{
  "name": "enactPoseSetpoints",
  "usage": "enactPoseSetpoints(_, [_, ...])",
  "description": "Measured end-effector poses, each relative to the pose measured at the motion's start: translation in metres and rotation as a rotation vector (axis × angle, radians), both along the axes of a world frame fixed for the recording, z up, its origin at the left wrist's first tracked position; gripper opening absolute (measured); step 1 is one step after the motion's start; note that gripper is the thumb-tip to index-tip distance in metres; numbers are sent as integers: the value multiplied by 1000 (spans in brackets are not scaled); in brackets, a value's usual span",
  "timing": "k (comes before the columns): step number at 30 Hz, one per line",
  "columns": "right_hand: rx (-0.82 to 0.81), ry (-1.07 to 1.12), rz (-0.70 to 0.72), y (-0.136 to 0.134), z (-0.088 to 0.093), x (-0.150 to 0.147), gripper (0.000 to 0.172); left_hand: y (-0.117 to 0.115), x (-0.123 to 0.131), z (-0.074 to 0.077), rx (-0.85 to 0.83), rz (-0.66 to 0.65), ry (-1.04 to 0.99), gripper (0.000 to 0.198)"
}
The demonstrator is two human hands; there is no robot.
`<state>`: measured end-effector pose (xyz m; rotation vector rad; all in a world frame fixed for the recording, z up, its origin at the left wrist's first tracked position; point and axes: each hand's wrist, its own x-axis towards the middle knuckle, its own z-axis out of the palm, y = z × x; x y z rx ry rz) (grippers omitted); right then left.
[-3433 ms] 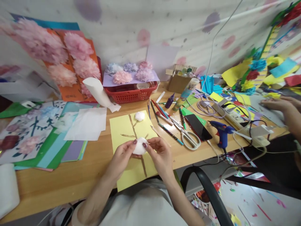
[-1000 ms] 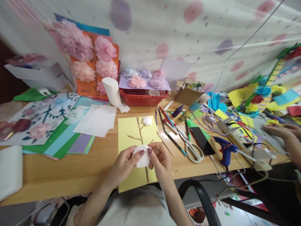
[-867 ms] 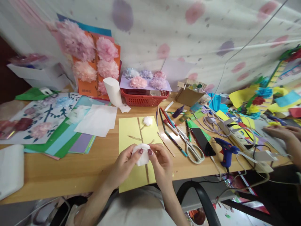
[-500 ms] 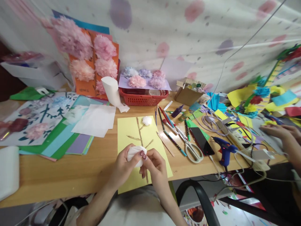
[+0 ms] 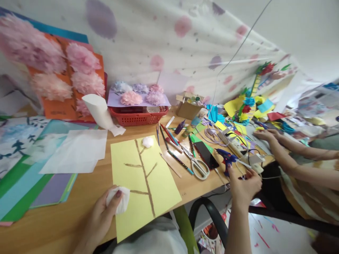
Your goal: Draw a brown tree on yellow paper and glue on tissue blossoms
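Note:
My left hand (image 5: 107,208) is closed on a folded white tissue paper piece (image 5: 122,200), held over the left edge of a yellow sheet (image 5: 164,190). Brown branches (image 5: 144,169) are drawn on that sheet, and a small white tissue puff (image 5: 147,142) sits near its top. On the right, my right hand (image 5: 245,185) reaches to the blue hot glue gun (image 5: 226,157), fingers apart. Its thumb is at the gun's handle, though I cannot tell whether it touches. A clear glue stick (image 5: 243,163) sticks out of the gun's back.
White-handled scissors (image 5: 200,169), a black phone (image 5: 206,154) and several pens (image 5: 180,162) lie right of the sheet. A red basket (image 5: 137,118) stands behind. White paper (image 5: 76,150) lies left. A co-worker's hands (image 5: 267,135) work at far right, near a power strip (image 5: 235,146).
My right hand has let go of the white tissue piece and moved right to the glue gun. My left hand has moved left with the tissue. The view has turned right.

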<state>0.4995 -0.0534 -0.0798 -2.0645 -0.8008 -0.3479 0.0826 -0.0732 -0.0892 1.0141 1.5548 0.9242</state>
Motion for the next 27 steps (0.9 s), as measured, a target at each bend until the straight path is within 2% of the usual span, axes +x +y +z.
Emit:
enactPoseSetpoints(1, [-108,-3,-50,8,-2,15,74,0,0,-1,10,-6,14,70])
enactPoseSetpoints(3, [-274,47,73,25,-7,33,62,-1,-2,-5,14,-11,38,73])
enactPoseSetpoints(5, [-310,72,178,37,-7,38,53,-3,-2,-11,-1,-22,58,73])
enactPoseSetpoints(7, [-264,73,219,41,3,34,50,-5,-2,-16,-13,-44,74,69])
enactPoseSetpoints(10, [-105,151,295,36,40,13,46,-8,3,-19,-21,-61,96,61])
enactPoseSetpoints(11, [-86,209,374,33,57,2,43,-9,4,-18,-19,-63,96,58])
enactPoseSetpoints(13, [-58,311,621,33,90,-31,35,-8,6,-14,-7,-77,83,53])
enactPoseSetpoints(15, [-138,393,899,41,115,-74,33,-6,7,-10,11,-127,66,50])
enactPoseSetpoints(16, [-219,436,1041,48,122,-97,33,-6,6,-9,22,-159,65,48])
enactPoseSetpoints(18, [-421,467,1297,68,122,-144,34,-5,5,-9,46,-228,68,45])
enactPoseSetpoints(21, [-679,298,1559,99,102,-199,34,-7,4,-9,78,-322,121,41])
enactPoseSetpoints(24, [-739,-45,1626,119,80,-230,38,-11,5,-6,85,-326,255,39])
enactPoseSetpoints(27, [-742,-272,1680,128,70,-246,40,-12,4,0,101,-323,303,39])
